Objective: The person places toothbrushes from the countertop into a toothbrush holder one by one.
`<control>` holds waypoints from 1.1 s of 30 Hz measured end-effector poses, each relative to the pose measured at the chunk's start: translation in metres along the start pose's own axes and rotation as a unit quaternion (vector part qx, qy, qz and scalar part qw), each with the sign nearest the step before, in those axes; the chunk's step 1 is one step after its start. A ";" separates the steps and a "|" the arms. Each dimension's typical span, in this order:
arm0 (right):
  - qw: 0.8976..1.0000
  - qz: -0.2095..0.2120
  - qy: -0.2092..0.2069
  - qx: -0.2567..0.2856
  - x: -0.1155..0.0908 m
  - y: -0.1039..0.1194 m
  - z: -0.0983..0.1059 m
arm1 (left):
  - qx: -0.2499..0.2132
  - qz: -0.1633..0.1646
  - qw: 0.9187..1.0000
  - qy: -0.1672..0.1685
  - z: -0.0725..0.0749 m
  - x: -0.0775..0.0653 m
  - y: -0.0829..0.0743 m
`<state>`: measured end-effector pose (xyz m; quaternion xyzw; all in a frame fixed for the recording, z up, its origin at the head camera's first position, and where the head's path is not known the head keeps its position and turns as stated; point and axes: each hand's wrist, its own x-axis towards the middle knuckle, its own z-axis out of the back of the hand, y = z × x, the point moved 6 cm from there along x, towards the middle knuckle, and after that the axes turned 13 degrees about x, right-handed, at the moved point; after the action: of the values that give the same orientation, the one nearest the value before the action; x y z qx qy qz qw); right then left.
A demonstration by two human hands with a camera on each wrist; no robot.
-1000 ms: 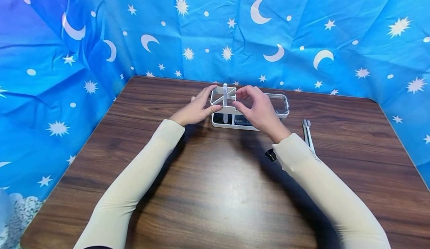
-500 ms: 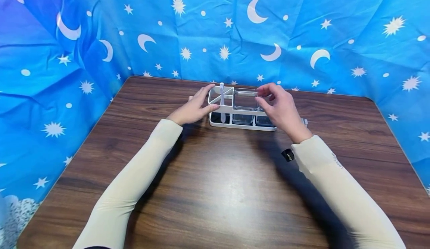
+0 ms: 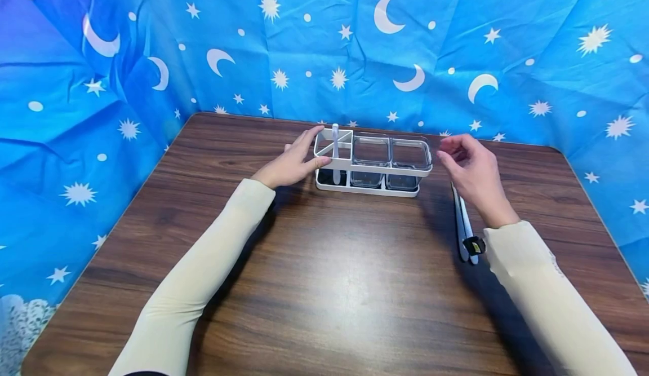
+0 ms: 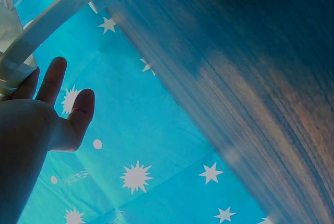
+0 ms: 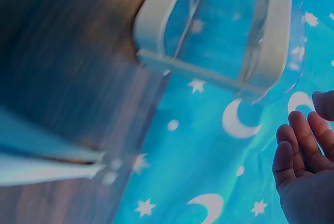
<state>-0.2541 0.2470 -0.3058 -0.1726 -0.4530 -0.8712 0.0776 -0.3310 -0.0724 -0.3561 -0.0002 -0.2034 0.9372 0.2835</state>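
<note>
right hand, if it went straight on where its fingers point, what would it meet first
Probably the right end of the white rack, just ahead of the right hand; depth is unclear, so it might pass behind to the starry curtain.

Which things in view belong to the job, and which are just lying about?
Seemingly the job:
white holder
upright toothbrush in it
two clear cups in it
loose toothbrushes, probably
left hand, right hand

Just around:
table
starry curtain
speckled cloth, lower left

The left sleeve [image 3: 191, 277] and right sleeve [image 3: 550, 302] were long, cream and close-fitting, with faint grey marks [image 3: 556, 263] near the right cuff [image 3: 509, 246]. A small black device [image 3: 471, 242] with a yellow patch [image 3: 476, 247] sat beside that cuff.
</note>
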 end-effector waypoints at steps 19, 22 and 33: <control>0.994 -0.081 0.051 -0.054 -0.013 -0.061 0.016 | 0.000 0.007 1.000 0.001 -0.001 0.002 0.003; 0.992 -0.092 0.065 -0.064 -0.015 -0.066 0.018 | 0.001 0.009 1.000 0.002 -0.001 0.003 0.004; 0.974 -0.154 0.135 -0.097 -0.024 -0.076 0.021 | 0.004 0.007 1.000 0.003 -0.001 0.002 0.003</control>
<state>-0.2491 0.3078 -0.3619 0.0114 -0.3724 -0.9279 -0.0146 -0.3340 -0.0729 -0.3575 -0.0035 -0.1988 0.9400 0.2772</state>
